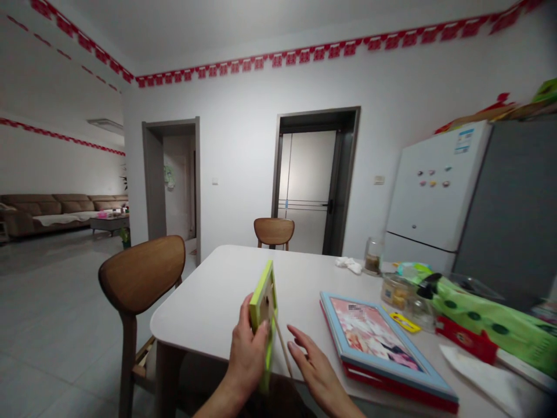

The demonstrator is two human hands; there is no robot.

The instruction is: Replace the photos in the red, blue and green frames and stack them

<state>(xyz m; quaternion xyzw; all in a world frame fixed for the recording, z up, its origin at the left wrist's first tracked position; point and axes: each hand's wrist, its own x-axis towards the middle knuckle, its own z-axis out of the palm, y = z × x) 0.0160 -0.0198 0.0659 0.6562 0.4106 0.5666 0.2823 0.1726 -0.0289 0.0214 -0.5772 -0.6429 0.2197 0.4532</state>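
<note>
A small frame with yellow-green edges (262, 288) stands upright, nearly edge-on, above the table's front edge. My left hand (248, 346) is closed around its left side, thumb on the face turned to the right. From that face a thin brown strip or panel (282, 343) slants out, down and to the right. My right hand (314, 366) is just right of the strip, its fingers apart and holding nothing. On the table to the right lies a light-blue picture frame (342, 342) with a pink picture, stacked on red-edged items.
The white table (195, 302) has wooden chairs at its left (145, 273) and far side (274, 231). On its right are a glass jar (373, 257), white tissue (348, 265), a plastic tub (395, 292), a yellow object (404, 322) and a green bag (491, 319).
</note>
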